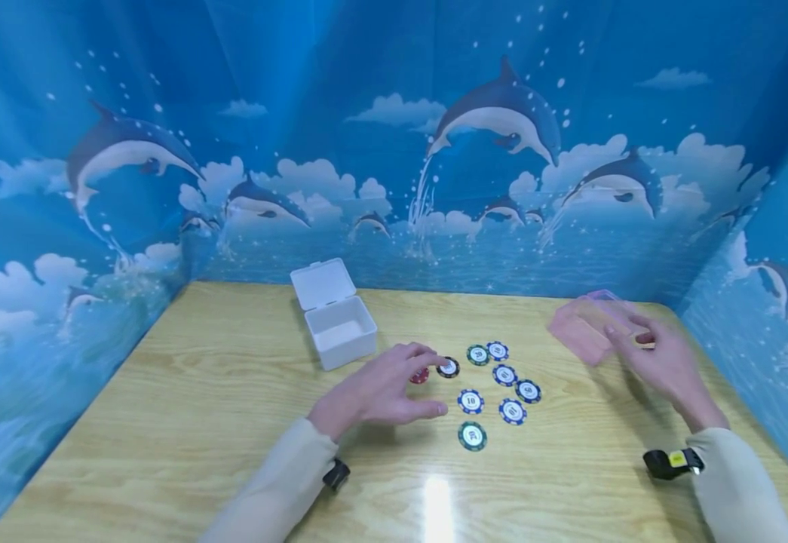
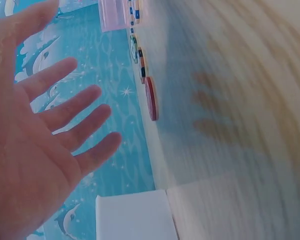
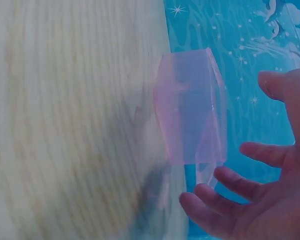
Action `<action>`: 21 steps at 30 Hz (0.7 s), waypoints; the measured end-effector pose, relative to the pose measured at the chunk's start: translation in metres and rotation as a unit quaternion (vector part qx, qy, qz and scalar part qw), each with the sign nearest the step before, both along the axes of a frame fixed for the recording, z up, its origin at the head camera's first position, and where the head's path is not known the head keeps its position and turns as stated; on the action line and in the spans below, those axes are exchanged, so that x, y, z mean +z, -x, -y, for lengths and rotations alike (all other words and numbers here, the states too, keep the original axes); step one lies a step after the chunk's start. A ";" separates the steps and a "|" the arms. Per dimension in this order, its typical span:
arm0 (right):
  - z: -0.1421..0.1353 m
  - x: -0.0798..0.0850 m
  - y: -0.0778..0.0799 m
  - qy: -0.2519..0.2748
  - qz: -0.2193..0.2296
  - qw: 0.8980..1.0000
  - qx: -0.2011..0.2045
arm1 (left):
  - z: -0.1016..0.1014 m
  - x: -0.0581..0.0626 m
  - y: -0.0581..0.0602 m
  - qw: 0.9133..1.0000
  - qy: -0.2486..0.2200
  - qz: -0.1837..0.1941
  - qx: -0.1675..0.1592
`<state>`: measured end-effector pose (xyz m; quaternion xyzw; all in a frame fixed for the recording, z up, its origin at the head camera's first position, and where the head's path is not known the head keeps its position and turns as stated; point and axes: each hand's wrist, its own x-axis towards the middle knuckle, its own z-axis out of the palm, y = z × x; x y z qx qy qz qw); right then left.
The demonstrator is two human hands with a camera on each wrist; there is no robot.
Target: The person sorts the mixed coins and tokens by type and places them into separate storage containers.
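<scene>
My left hand (image 1: 383,385) hovers over the wooden table with fingers spread, holding nothing. Below its fingers lie a red poker chip (image 1: 420,375), partly hidden in the head view, and a black poker chip (image 1: 447,368). To the right are two green chips (image 1: 472,436) and several blue chips (image 1: 471,401), all flat. My right hand (image 1: 658,358) is beside a translucent pink box (image 1: 578,332). In the right wrist view its fingers are extended and loosely bent, apart from the pink box (image 3: 190,105) or just by its near end; contact cannot be told.
A white box (image 1: 344,333) with its hinged lid (image 1: 323,283) raised stands at the back, left of the chips. Behind the table (image 1: 197,407) hangs a blue curtain (image 1: 339,105) printed with dolphins, which also runs along both sides.
</scene>
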<state>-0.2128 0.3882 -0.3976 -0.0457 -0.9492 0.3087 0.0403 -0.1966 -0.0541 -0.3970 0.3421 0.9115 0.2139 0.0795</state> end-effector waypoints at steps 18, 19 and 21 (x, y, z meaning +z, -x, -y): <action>-0.001 -0.011 -0.002 -0.001 0.015 1.000 0.003 | -0.027 -0.003 -0.003 0.997 0.007 0.059 -0.052; -0.001 -0.012 -0.002 -0.002 0.015 1.000 0.004 | -0.028 -0.003 -0.004 0.997 0.008 0.060 -0.053; 0.001 -0.011 -0.002 0.000 0.019 1.000 0.009 | -0.030 -0.004 -0.004 0.997 0.012 0.060 -0.053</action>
